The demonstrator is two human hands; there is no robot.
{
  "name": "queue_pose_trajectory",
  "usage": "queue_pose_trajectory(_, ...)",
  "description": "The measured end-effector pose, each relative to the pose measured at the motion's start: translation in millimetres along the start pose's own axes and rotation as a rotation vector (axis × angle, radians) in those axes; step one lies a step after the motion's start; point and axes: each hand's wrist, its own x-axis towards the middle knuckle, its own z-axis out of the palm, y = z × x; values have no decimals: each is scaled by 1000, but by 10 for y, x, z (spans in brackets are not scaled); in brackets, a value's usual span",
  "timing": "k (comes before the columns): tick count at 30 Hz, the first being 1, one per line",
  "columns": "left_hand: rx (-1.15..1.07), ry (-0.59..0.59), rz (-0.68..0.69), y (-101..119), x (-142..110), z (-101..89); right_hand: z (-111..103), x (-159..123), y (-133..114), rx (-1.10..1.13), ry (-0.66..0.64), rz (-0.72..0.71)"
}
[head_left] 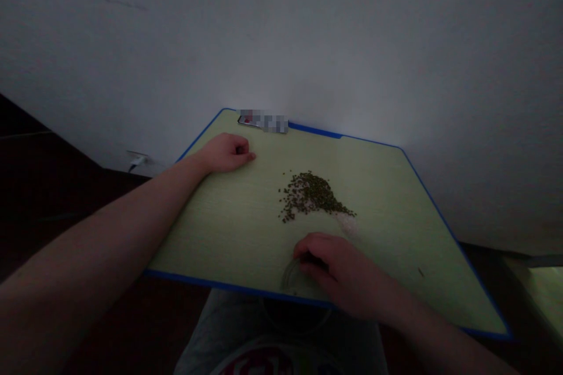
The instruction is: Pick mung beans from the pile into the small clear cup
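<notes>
A pile of small dark green beans lies spread on the pale green tabletop, with loose ones scattered at its left. Among and beside them is a pale patch, too blurred to make out. My left hand rests on the table left of the pile, its fingers curled in and nothing visible in them. In front of the pile, my right hand pinches the rim of a clear round dish near the table's front edge. Part of the dish is hidden by the hand.
A phone lies at the table's back edge, by the wall. Blue trim borders the table. A small dark sliver sits at the right. A plug is in a wall socket at the left. My legs are under the front edge.
</notes>
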Motion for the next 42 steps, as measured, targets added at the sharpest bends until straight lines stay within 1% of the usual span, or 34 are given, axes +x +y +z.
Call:
queue_pose_trajectory(5, 7, 3, 5, -23, 6, 12, 74, -200, 54, 64, 86, 70)
queue_pose_trajectory(11, 1, 7, 4, -22, 0, 10, 102, -292, 67, 83, 112, 132)
queue_pose_trajectory(15, 7, 9, -4, -3, -1, 0, 122, -353, 88, 44, 138, 133)
queue_pose_trajectory(17, 10, 8, -10, 4, 0, -2, 141, -375, 110, 14, 189, 124)
queue_pose_trajectory(19, 5, 5, -8, 5, 1, -1, 162, -373, 131, -34, 285, 116)
queue_pose_trajectory(21, -6, 6, -1, 3, 0, 1, 179, -331, 148, -97, 392, 109)
queue_pose_trajectory(23, -14, 11, 3, 0, -3, 4, 183, -251, 157, -163, 469, 102)
queue_pose_trajectory(26, -15, 15, -4, -4, -8, 7, 164, -90, 164, -241, 524, 78)
queue_pose_trajectory(31, -24, 11, -6, -5, -7, 9, 116, 122, 161, -288, 537, 59)
queue_pose_trajectory(42, -14, 14, 7, -3, -2, 6, 15, 358, 175, -294, 519, 67)
